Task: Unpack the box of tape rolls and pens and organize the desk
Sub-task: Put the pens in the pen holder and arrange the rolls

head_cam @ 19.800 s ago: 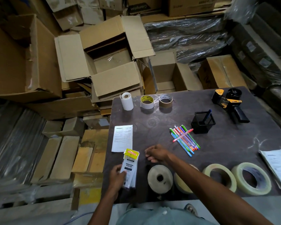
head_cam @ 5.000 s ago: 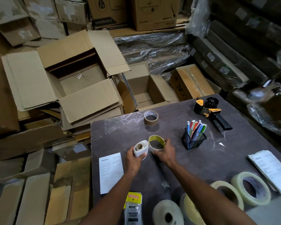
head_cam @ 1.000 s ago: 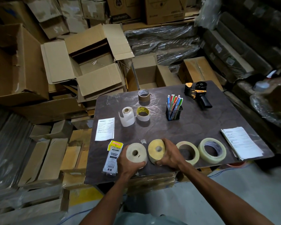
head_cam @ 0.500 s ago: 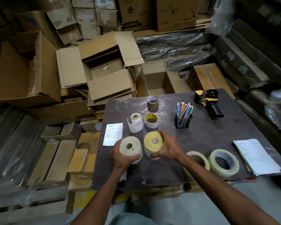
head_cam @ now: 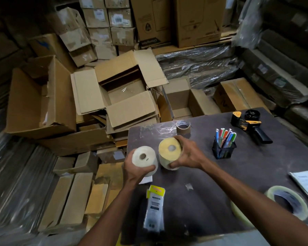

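Two thick rolls have been carried farther across the dark brown surface point(head_cam: 194, 201) than half a second earlier, away from the near edge and up toward the brown cardboard-cored tape roll point(head_cam: 183, 127). The white paper roll point(head_cam: 144, 160) is gripped by the left hand point(head_cam: 133, 170), its fingers point(head_cam: 146, 168) curled under the near side. The pale yellow roll point(head_cam: 169, 152) is clamped by the right hand point(head_cam: 188, 156), fingers over the top and thumb beneath. Both rolls are held side by side, cores facing the camera. Right of the fingers stands a black mesh pen holder point(head_cam: 223, 150) of coloured pens; a yellow-topped packet point(head_cam: 154, 210) lies nearer than the hands.
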Demonstrator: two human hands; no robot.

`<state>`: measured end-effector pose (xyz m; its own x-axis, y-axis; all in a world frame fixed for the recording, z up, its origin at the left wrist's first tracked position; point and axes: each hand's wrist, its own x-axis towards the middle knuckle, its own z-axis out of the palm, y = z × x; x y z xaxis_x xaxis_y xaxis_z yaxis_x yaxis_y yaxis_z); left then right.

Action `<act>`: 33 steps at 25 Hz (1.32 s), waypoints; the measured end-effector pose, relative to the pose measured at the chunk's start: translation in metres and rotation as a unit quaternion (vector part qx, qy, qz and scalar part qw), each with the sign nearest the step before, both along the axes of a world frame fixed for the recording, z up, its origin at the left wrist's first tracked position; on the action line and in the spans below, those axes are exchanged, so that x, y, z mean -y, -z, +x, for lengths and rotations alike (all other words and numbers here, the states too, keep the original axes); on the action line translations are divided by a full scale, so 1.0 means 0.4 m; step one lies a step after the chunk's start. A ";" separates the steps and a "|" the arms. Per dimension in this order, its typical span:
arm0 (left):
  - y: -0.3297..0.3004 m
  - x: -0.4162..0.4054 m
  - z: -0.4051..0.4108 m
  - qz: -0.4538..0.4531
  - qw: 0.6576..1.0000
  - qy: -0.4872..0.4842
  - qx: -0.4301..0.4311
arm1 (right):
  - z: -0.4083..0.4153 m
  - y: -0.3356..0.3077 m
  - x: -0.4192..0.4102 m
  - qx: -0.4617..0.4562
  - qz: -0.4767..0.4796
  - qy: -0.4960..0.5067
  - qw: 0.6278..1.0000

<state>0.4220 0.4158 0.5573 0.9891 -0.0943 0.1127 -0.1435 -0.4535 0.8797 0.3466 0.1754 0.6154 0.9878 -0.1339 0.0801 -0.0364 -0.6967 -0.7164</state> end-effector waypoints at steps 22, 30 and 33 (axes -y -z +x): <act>0.075 0.139 0.502 0.038 0.991 -0.067 -0.107 | 0.522 0.163 0.071 -0.062 0.033 0.090 0.993; 0.119 0.181 0.586 0.032 0.995 -0.055 -0.080 | 0.606 0.248 0.086 -0.087 0.038 0.099 0.990; 0.134 0.190 0.606 0.038 0.995 -0.049 -0.078 | 0.643 0.260 0.088 -0.113 0.021 0.076 0.990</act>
<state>0.6646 0.3398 0.5036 0.9989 0.0020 -0.0460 0.0402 -0.5246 0.8504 0.6036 0.1402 0.5115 0.9479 -0.2816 -0.1488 -0.3011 -0.6402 -0.7067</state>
